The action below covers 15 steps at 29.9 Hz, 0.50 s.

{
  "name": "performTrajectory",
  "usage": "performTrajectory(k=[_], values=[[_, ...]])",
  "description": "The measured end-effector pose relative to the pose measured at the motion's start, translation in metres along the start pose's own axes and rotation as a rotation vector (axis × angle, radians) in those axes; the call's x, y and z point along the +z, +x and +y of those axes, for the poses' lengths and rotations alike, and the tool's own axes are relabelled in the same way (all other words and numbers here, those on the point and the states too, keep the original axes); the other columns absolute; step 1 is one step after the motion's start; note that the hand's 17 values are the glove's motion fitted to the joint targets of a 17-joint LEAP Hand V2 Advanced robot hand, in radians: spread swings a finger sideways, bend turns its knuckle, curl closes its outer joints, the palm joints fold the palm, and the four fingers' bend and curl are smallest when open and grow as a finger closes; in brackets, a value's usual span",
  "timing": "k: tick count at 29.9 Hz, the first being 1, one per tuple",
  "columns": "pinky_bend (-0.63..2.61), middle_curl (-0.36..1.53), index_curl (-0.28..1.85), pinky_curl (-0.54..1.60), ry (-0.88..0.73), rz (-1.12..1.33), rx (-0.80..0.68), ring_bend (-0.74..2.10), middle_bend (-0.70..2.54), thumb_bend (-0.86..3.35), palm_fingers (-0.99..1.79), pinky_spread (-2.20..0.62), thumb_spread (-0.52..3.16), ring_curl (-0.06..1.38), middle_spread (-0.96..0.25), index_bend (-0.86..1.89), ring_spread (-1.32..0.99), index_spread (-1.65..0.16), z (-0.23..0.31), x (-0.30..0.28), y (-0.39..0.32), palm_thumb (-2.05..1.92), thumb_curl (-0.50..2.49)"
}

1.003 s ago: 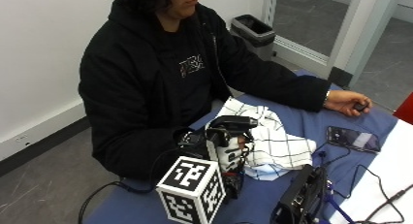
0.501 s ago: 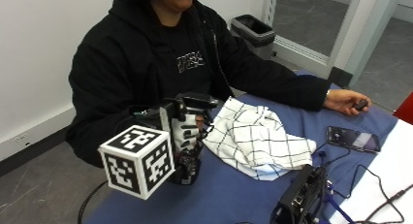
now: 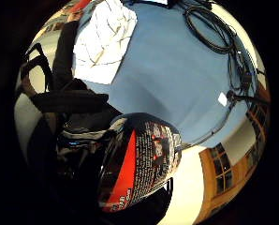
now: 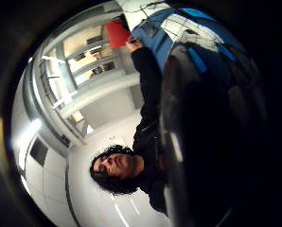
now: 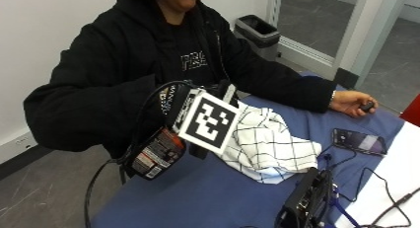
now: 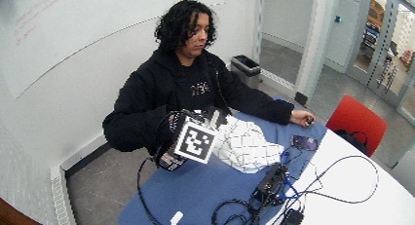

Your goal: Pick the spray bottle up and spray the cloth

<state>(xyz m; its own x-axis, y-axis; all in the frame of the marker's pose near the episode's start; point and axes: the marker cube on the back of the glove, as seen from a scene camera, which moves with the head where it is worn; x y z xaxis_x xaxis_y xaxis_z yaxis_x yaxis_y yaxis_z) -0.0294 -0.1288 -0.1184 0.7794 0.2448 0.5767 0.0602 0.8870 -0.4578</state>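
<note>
Nearest the outside camera, the spray bottle point(image 5: 156, 153) hangs in the air off the near edge of the blue table point(image 5: 216, 198), tilted so that its base with the red and black label points down and outward. The gloved right hand point(image 5: 177, 102) holds it by the upper part, but the marker in front hides the hand's grasp, so how the fingers lie round the bottle cannot be told from this side. In the little finger side palm view the bottle's label point(image 3: 139, 164) fills the space close against the palm, with black straps beside it and the blue tabletop beyond.

Just behind the bottle, the white cloth point(image 5: 265, 144) with thin black checks lies crumpled on the table, near the bottle's head but apart from it. The same cloth point(image 3: 104, 40) shows in the palm view, lying flat on the blue surface.

Further along the table a black device point(image 5: 308, 201) stands with cables running from it, and a dark phone point(image 5: 358, 140) lies flat near the far edge. At the far corner the person's bare left hand point(image 5: 351, 102) rests on the table, closed round a small dark object. Against the wall behind stands a grey bin point(image 5: 259, 33).
</note>
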Motion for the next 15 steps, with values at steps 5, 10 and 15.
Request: performTrajectory(k=[5, 10, 15], values=[[0.47, 0.59, 0.61, 0.46, -0.162, 0.133, 0.134, 0.69, 0.68, -0.01, 1.30, -0.27, 0.39, 0.52, -0.18, 0.38, -0.22, -0.26, -0.024, 0.011, -0.010, 1.02, 0.77], [0.47, 0.59, 0.63, 0.46, -0.277, 0.249, 0.219, 0.69, 0.68, -0.01, 1.29, -0.27, 0.39, 0.52, -0.18, 0.37, -0.22, -0.26, -0.049, 0.027, -0.022, 1.03, 0.79], [0.47, 0.59, 0.64, 0.47, -0.371, 0.331, 0.283, 0.69, 0.67, -0.01, 1.29, -0.27, 0.41, 0.52, -0.17, 0.36, -0.22, -0.26, -0.071, 0.047, -0.026, 1.03, 0.81]])
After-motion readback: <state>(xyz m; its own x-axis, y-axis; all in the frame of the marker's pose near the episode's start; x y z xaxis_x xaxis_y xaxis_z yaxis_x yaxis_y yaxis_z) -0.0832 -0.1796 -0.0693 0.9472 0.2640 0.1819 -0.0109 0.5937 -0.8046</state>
